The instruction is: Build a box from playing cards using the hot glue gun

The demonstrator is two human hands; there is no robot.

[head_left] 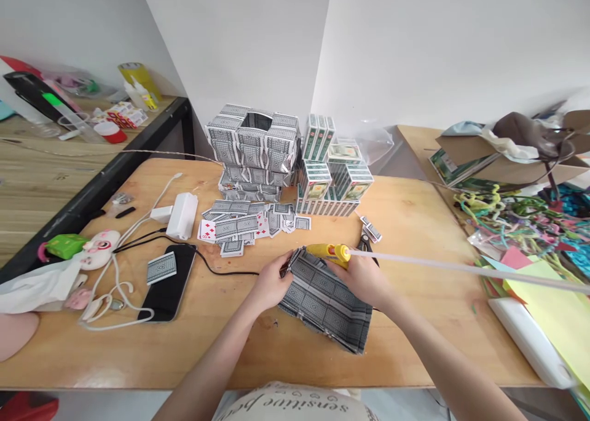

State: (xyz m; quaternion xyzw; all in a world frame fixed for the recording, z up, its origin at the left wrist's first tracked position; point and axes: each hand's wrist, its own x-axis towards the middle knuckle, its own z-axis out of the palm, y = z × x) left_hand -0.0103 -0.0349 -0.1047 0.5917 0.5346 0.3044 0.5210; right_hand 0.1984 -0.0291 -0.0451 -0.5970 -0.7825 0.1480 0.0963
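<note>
My left hand (273, 284) grips the upper left corner of a grey panel (329, 301) built from patterned playing cards. Wrapped round a yellow glue gun (328, 252), my right hand (366, 279) rests over the panel's upper right edge. The gun's nozzle end points left, near my left fingers, and a long translucent glue stick (442, 265) sticks out of its back to the right. Loose cards (237, 225) lie behind my left hand, some face up. Black scissors (365, 244) lie just beyond my right hand.
A hollow card structure (253, 144) and stacked green card boxes (328, 190) stand at the back. Left are a phone (173, 292), a white adapter (182, 216) and cables. Right are coloured papers (544, 304), a white device (530, 342), pipe cleaners (511, 215) and a carton (502, 169).
</note>
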